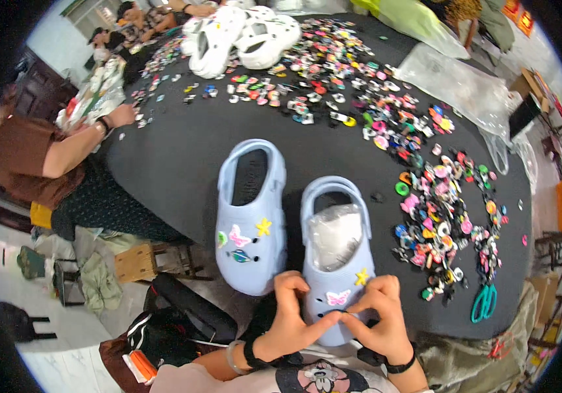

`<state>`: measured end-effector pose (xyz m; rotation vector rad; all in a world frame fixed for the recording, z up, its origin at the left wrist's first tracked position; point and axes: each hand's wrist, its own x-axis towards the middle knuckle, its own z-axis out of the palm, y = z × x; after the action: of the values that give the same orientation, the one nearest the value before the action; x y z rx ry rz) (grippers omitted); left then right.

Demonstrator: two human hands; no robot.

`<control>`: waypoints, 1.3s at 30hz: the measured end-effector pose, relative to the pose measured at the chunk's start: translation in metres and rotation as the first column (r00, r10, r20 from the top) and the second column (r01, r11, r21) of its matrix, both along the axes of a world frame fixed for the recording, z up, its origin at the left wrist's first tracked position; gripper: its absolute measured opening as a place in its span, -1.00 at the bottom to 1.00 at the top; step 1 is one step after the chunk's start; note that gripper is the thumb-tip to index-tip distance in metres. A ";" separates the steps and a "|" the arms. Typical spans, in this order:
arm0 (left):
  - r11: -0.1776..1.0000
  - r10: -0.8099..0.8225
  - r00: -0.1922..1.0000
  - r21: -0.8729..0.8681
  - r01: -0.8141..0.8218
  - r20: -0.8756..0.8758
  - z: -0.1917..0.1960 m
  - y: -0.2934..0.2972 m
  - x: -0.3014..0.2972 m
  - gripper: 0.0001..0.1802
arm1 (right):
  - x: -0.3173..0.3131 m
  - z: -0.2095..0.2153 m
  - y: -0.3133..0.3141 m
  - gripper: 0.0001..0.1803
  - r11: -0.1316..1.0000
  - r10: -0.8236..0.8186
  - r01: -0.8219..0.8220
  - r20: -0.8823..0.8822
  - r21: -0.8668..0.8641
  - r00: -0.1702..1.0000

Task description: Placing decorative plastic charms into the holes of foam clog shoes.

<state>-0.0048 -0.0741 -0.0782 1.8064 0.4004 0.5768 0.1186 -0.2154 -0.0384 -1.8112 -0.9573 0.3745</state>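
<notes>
Two light-blue clogs stand on the dark table in front of me, toes toward me. The left clog carries a yellow star charm, a pink butterfly charm, a dark teal oval charm and a green one. Both my hands close around the toe of the right clog. My left hand grips its left side, and my right hand its right side. My thumb tips meet on its upper, hiding any small piece under them. This clog has a pink butterfly charm, a yellow star charm and clear plastic inside.
Heaps of colourful shoe charms spread along the right and far table. White clogs sit at the far side. Teal-handled scissors lie at the right edge near clear plastic bags. A person in brown works at the left; others are beyond.
</notes>
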 end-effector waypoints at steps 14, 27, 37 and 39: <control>1.000 -0.028 1.000 -0.003 0.028 0.014 0.008 0.001 0.003 -0.39 | -0.013 -0.025 0.005 -0.25 0.973 -0.216 0.229 -0.255 0.025 0.943; 0.927 -0.201 0.968 -0.291 0.237 0.148 0.001 0.028 -0.017 -0.44 | -0.017 -0.044 -0.030 -0.74 0.828 -0.117 0.487 -0.766 0.276 0.632; 0.966 -0.130 0.990 0.217 0.140 -0.060 0.016 0.024 -0.007 -0.28 | -0.003 -0.002 -0.074 -0.86 1.000 0.018 -0.019 -0.249 0.000 0.968; 0.984 -0.148 0.988 0.094 0.152 -0.046 0.015 0.024 -0.008 -0.25 | 0.008 0.006 -0.093 -0.84 0.984 -0.065 0.054 -0.055 -0.171 0.996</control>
<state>-0.0126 -0.0497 -0.0636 1.9246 0.2628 0.4635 0.1265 -0.3084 -0.0321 -1.9667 -0.8484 0.4833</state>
